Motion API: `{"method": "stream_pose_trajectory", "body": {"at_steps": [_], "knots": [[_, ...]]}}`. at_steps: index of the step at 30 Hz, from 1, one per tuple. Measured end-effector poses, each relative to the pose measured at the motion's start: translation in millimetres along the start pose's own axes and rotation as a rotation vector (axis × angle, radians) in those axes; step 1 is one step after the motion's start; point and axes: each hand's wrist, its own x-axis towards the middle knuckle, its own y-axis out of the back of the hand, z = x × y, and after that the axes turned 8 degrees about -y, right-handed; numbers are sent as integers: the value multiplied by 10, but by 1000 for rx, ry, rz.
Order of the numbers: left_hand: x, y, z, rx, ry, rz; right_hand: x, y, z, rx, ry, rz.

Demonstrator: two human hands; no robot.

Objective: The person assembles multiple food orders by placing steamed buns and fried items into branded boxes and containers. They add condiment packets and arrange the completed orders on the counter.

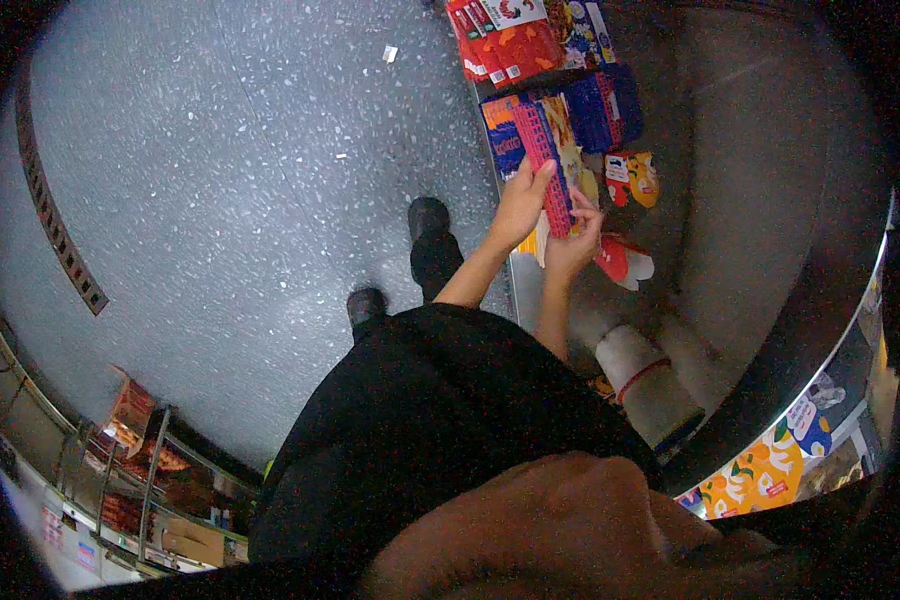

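Both hands are at a pink-and-blue patterned bundle [544, 165], long and narrow, that looks like flat cartons pressed together. My left hand [517, 205] grips its near left side, with the thumb lying over the pink face. Around its lower right end my right hand [574, 240] is closed, fingers bent against the edge. Behind the bundle are blue-and-orange packs [503, 125] and dark blue packs with pink edging [600, 110]. Just right of my right hand lies a red-and-white carton [624, 262]; beyond it is a red-and-yellow carton [631, 179].
Red printed packs [505, 45] sit at the far end of the grey surface. A whitish cylinder with a red band [645, 375] lies near my right side. The speckled floor [270, 180] spreads left, with a slotted strip [55, 205]. Metal shelving [155, 480] stands at lower left.
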Motion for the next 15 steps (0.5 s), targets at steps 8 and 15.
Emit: {"method": "stream_pose_trajectory", "body": {"at_steps": [8,15], "knots": [[-128,207,-49,28,10,23,176,145,-437,-67,-112,-443],[-21,158,-27,-220,53,-62,346,142,-346,-337,61,-450]]}}
